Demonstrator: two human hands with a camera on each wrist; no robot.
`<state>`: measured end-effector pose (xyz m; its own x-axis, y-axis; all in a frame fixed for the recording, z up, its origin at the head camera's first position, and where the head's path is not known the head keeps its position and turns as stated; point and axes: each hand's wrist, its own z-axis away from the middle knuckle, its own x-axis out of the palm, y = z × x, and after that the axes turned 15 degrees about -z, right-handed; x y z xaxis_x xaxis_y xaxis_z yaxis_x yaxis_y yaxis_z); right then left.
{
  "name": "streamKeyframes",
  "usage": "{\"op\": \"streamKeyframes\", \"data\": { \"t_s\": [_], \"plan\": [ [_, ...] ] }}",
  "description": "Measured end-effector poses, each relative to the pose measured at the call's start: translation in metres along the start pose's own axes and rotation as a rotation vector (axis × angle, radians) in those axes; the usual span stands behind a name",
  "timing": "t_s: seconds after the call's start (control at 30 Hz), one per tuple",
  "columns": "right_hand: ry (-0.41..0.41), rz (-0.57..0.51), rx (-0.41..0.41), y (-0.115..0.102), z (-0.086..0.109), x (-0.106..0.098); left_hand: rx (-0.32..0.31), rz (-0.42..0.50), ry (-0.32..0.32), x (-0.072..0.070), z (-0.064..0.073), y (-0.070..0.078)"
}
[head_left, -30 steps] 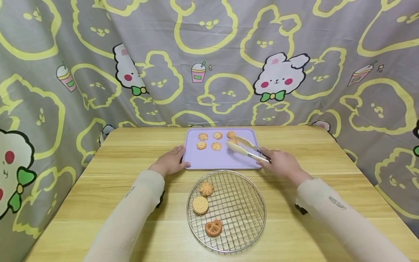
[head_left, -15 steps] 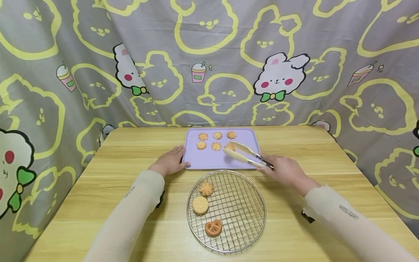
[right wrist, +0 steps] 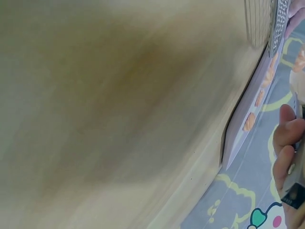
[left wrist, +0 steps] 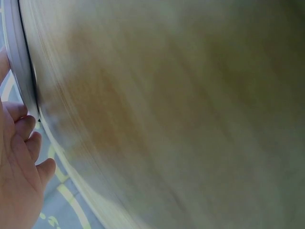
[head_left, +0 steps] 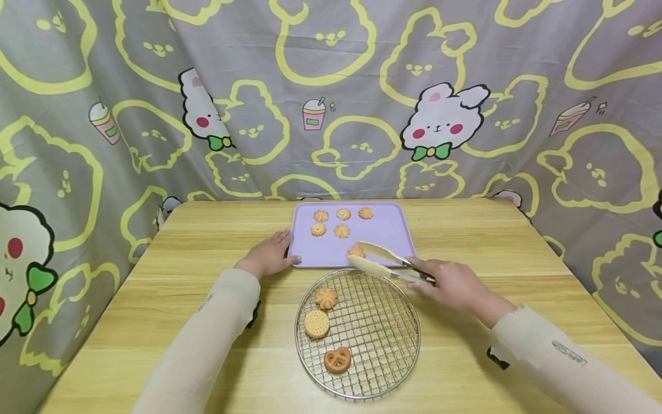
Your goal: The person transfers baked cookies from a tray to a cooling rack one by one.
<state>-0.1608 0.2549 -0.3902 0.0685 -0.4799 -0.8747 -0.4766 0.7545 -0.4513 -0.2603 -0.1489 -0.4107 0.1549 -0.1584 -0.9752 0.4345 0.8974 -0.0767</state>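
Observation:
My right hand [head_left: 457, 286] grips a pair of tongs [head_left: 383, 268] with pale tips and metal handles. Between the tips sits a flower-shaped cookie [head_left: 355, 251], over the front edge of the lilac tray [head_left: 323, 253]. My left hand [head_left: 266, 254] rests against the tray's left side, thumb at its front corner; the left wrist view shows the relaxed fingers [left wrist: 25, 126] beside the rim. Several cookies, among them a swirled cookie [head_left: 365, 213], lie on the tray in two rows. In the right wrist view the fingers [right wrist: 288, 129] wrap the tong handle.
Nearer me stands a round wire cooling rack [head_left: 383, 339]. Along its left part lie another flower-shaped cookie [head_left: 326, 298], a round dotted biscuit [head_left: 316, 325] and a brown pretzel-shaped cookie [head_left: 337, 360]. A patterned curtain [head_left: 357, 86] hangs behind the wooden table [head_left: 207, 236].
The tongs have come toward me from the tray's right side, carrying a flower-shaped cookie out of the front row to the tray's front edge. My left hand has stayed still.

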Motion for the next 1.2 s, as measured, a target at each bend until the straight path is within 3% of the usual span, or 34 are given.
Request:
{"op": "streamKeyframes", "data": {
  "t_s": [0.37,0.67,1.2],
  "plan": [
    [-0.056,-0.012,-0.091,-0.002,0.012,0.001,-0.007,0.000,-0.005,0.002,-0.002,-0.002],
    [-0.067,-0.013,-0.228,0.000,0.020,0.006,-0.002,-0.006,0.009,0.006,-0.005,-0.004],
    [-0.168,-0.105,-0.313,-0.001,0.025,0.009,0.003,0.004,0.013,0.004,-0.003,-0.002]
  ]
}}
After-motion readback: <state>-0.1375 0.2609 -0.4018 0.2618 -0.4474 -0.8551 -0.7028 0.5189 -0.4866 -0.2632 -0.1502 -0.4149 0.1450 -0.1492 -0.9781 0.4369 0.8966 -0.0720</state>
